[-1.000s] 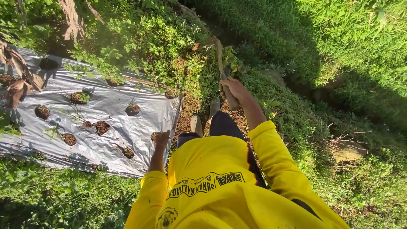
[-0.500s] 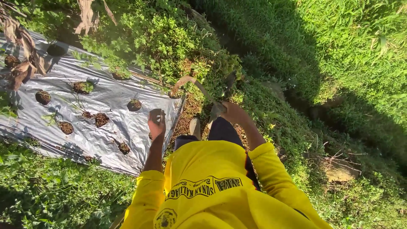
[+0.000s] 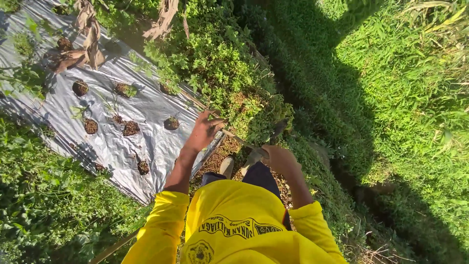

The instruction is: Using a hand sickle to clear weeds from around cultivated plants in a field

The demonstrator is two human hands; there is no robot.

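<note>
The left hand (image 3: pixel 204 129) grips the upper end of a wooden tool handle (image 3: pixel 234 138) at the edge of the silver mulch sheet (image 3: pixel 112 142); the right hand (image 3: pixel 276 157) clasps it lower, just beside the sheet's edge, above bare soil.

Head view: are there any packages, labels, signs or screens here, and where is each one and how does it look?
Printed emblem: on the front of the yellow shirt, bottom edge of the picture; round, dark outline on yellow, partly cut off.
Printed lettering band: across the same shirt, above the emblem; curved, dark on yellow.
No packages, signs or screens are in view.
</note>
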